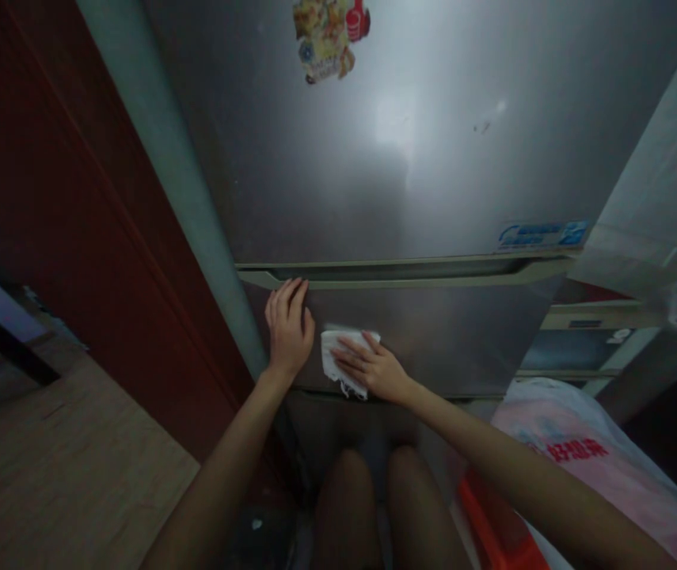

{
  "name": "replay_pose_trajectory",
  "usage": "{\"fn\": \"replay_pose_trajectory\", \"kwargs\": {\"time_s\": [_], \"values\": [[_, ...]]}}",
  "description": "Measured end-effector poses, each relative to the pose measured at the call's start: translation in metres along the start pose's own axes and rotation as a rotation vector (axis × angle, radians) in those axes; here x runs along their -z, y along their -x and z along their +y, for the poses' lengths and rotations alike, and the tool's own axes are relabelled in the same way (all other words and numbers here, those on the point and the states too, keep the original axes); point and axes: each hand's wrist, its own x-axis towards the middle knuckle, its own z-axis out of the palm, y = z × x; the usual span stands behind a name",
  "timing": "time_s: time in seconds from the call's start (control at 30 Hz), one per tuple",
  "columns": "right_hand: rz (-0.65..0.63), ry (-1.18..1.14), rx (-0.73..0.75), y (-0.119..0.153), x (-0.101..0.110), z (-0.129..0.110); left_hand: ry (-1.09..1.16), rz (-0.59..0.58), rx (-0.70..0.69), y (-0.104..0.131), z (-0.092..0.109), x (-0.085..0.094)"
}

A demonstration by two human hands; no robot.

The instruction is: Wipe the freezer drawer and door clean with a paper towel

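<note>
A silver refrigerator [338, 182] fills the middle of the view. On its lower door panel [445, 332], my right hand [374, 366] presses a white cloth [333, 352] flat, fingers spread over it and pointing left. My left hand [288, 328] rests at the panel's upper left, fingertips on the edge of the recessed handle strip [397, 273]. Its fingers are bent slightly with the thumb apart, and nothing is in it. The cloth's ragged lower edge hangs near the panel's bottom seam.
A dark red door [77, 198] stands at the left beside a pale frame. At the lower right are a plastic bag with red lettering [599, 475] and a red-orange container [498, 522]. A food-shaped magnet [323, 39] is on the upper door. My knees show below.
</note>
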Motion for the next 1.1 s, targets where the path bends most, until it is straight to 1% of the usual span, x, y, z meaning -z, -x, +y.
{"fn": "replay_pose_trajectory", "kwargs": {"time_s": [0.07, 0.13, 0.2, 0.27, 0.3, 0.37, 0.43, 0.53, 0.6, 0.67, 0.7, 0.77, 0.83, 0.93, 1.0, 1.07, 1.1], "values": [[-0.063, -0.08, 0.029, 0.022, -0.019, -0.017, -0.01, -0.008, -0.013, 0.0, 0.001, 0.0], [-0.141, -0.161, 0.076, 0.042, -0.033, -0.028, -0.009, -0.021, -0.023, -0.001, 0.002, -0.001], [-0.214, -0.223, 0.154, 0.056, -0.04, -0.03, -0.001, -0.036, -0.025, -0.002, 0.004, -0.003], [-0.272, -0.244, 0.248, 0.058, -0.039, -0.022, 0.007, -0.042, -0.021, -0.004, 0.006, -0.003], [-0.289, -0.242, 0.291, 0.054, -0.035, -0.015, 0.009, -0.04, -0.015, -0.005, 0.007, -0.003], [-0.294, -0.217, 0.342, 0.039, -0.02, 0.004, 0.012, -0.027, 0.003, -0.008, 0.01, -0.001], [-0.278, -0.193, 0.332, 0.018, 0.002, 0.027, 0.015, -0.011, 0.023, -0.011, 0.013, 0.001], [-0.219, -0.129, 0.245, -0.015, 0.043, 0.06, 0.014, 0.007, 0.039, -0.015, 0.017, 0.004], [-0.158, -0.074, 0.167, -0.031, 0.067, 0.078, 0.004, 0.015, 0.048, -0.016, 0.019, 0.004], [-0.111, -0.043, 0.037, -0.041, 0.08, 0.086, -0.008, 0.027, 0.058, -0.016, 0.021, 0.003], [-0.098, -0.04, -0.02, -0.043, 0.082, 0.086, -0.012, 0.032, 0.063, -0.016, 0.022, 0.003], [-0.084, -0.048, -0.092, -0.039, 0.074, 0.077, -0.014, 0.037, 0.075, -0.016, 0.023, 0.003], [-0.078, -0.056, -0.08, -0.024, 0.054, 0.058, -0.017, 0.033, 0.08, -0.017, 0.023, 0.003], [-0.089, -0.066, 0.022, 0.014, 0.016, 0.02, -0.023, 0.029, 0.073, -0.018, 0.022, 0.005], [-0.151, -0.118, 0.066, 0.043, -0.006, -0.003, -0.028, 0.028, 0.076, -0.019, 0.021, 0.005], [-0.174, -0.149, 0.12, 0.068, -0.02, -0.016, -0.031, 0.027, 0.09, -0.019, 0.021, 0.004], [-0.202, -0.179, 0.155, 0.078, -0.024, -0.019, -0.032, 0.028, 0.096, -0.019, 0.021, 0.004]]}}
